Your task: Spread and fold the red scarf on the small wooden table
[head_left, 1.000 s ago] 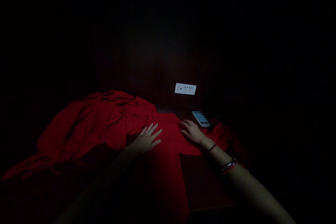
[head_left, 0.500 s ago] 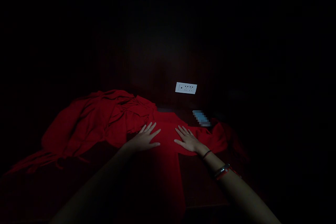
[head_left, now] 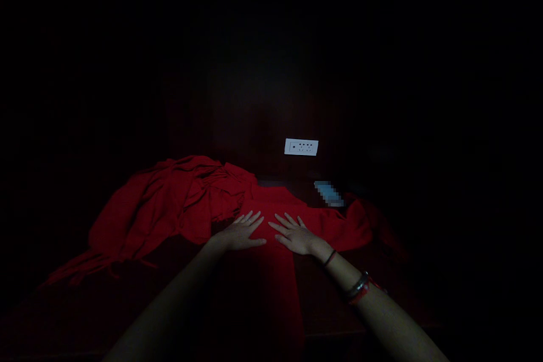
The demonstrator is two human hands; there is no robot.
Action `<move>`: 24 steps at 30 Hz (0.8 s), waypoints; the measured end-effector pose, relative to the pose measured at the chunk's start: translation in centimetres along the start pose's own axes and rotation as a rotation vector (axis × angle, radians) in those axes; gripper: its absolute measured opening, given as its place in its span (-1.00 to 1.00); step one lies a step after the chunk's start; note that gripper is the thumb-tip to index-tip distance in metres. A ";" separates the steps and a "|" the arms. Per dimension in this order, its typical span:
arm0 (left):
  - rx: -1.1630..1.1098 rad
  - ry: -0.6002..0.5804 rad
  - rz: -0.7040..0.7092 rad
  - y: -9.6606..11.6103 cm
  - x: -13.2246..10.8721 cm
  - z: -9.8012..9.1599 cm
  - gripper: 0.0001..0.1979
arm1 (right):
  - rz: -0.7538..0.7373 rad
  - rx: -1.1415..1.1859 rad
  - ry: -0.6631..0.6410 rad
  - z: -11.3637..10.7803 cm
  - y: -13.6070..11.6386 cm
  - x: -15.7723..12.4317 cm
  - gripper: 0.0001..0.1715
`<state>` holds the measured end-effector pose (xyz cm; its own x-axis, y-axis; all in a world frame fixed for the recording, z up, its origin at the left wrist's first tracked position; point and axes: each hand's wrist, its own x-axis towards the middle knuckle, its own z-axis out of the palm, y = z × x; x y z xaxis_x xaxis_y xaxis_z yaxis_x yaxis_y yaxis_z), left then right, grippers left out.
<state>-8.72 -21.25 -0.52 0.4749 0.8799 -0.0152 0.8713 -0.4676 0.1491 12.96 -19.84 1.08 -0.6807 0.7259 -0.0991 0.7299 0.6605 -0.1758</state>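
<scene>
A red fringed cloth, which looks like a scarf (head_left: 271, 202), lies spread on a dark table, with one strip running toward me over the front edge. My left hand (head_left: 241, 233), a ring on one finger, rests on it with fingers spread. My right hand (head_left: 294, 236) lies flat on the cloth to the right, fingers apart, with bands and a bracelet on the wrist. Neither hand grips anything. Left of my left hand is a large crumpled heap of red cloth (head_left: 156, 203) with fringe at its lower left. More bunched cloth (head_left: 352, 226) lies right of my right hand.
A white socket panel (head_left: 301, 147) is set in the dark upright surface behind the table. A blurred bluish flat object (head_left: 328, 193) lies behind the cloth at the right. The dark table (head_left: 326, 300) has its front edge near me. The surroundings are very dark.
Both hands have slid slightly toward me across the cloth, and my right hand has come a little closer to the left one. The whole view has shifted slightly.
</scene>
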 end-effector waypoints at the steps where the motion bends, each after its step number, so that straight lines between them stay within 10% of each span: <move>1: 0.000 -0.013 -0.008 0.0 -0.1 -0.1 -0.17 | 0.011 0.004 -0.016 0.0 0.5 -0.2 -0.40; 8: 0.001 -0.033 0.000 0.1 -0.3 -0.6 -0.14 | 0.166 0.045 -0.141 -1.0 4.2 -2.1 -0.38; 14: 0.039 0.264 -0.109 -0.6 -0.1 -0.8 -0.36 | 0.075 -0.007 0.221 -0.4 1.6 -0.3 -0.28; 24: 0.011 -0.019 -0.252 -1.3 -0.5 -0.3 -0.21 | 0.194 0.032 -0.065 -0.2 3.3 -0.5 -0.11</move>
<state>-10.17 -21.07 -0.37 0.2444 0.9672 -0.0687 0.9638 -0.2345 0.1270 15.76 -18.01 0.71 -0.5306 0.8244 -0.1971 0.8463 0.5021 -0.1781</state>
